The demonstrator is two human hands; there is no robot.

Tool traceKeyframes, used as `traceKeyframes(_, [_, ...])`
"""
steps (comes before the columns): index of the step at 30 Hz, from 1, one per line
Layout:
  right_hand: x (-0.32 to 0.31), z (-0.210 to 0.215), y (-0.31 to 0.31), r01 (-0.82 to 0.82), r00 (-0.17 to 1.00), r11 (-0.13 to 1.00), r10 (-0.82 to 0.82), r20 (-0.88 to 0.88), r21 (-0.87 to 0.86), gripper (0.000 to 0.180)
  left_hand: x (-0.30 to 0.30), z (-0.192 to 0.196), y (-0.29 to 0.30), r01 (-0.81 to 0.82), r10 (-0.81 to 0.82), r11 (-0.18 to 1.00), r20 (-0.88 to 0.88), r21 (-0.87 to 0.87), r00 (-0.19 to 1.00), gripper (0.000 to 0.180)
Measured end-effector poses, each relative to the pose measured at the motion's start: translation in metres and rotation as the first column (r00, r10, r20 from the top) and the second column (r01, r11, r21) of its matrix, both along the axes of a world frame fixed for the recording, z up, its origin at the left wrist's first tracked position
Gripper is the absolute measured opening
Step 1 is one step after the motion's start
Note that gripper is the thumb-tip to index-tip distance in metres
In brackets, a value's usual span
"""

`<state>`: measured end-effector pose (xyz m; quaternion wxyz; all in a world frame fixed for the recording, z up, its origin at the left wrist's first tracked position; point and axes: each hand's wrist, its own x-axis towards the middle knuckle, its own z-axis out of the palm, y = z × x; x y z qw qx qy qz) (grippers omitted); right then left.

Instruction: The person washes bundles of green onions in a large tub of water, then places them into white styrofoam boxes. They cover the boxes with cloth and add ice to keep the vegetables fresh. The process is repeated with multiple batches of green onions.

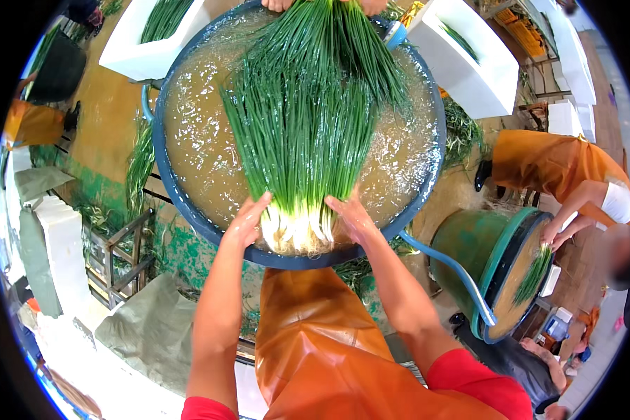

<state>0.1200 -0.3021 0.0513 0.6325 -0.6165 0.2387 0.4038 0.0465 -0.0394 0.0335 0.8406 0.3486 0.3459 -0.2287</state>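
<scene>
A wide bunch of scallions [301, 140] is spread over a round blue tub [162, 157] of brown, rippling water. Its white root ends point towards me and its green tops point away. My left hand [245, 221] is closed on the bunch's left edge, near the white bulbs, thumb on top. On the opposite edge my right hand [351, 217] grips it the same way. At the far rim, another person's hands [278, 4] are by a second bunch of scallions [329, 42], whose leaves overlap the far tips of mine.
White foam boxes [462, 59] with scallions stand beyond the tub on both sides. A blue hose [455, 266] runs from my tub's rim to a green tub [462, 245] at right, where a co-worker in an orange apron [553, 164] bends. Left stands a wooden frame [122, 259].
</scene>
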Motion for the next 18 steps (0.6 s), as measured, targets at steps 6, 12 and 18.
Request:
traceKeyframes(6, [0.022, -0.041, 0.048, 0.038, 0.996, 0.907, -0.068, 0.057, 0.419, 0.068, 0.036, -0.023, -0.008, 0.107, -0.108, 0.994, -0.057, -0.012, 0.993, 0.063])
traceKeyframes(12, [0.000, -0.021, 0.025, -0.533, 0.835, 0.846, 0.526, -0.164, -0.004, 0.075, 0.008, -0.023, 0.016, 0.597, -0.569, 0.782, -0.182, 0.182, 0.802, 0.080])
traceKeyframes(18, [-0.020, 0.011, 0.044, 0.197, 0.980, 0.910, -0.168, -0.109, 0.365, 0.073, 0.019, 0.008, 0.011, 0.262, -0.276, 0.957, 0.116, 0.126, 0.954, 0.084])
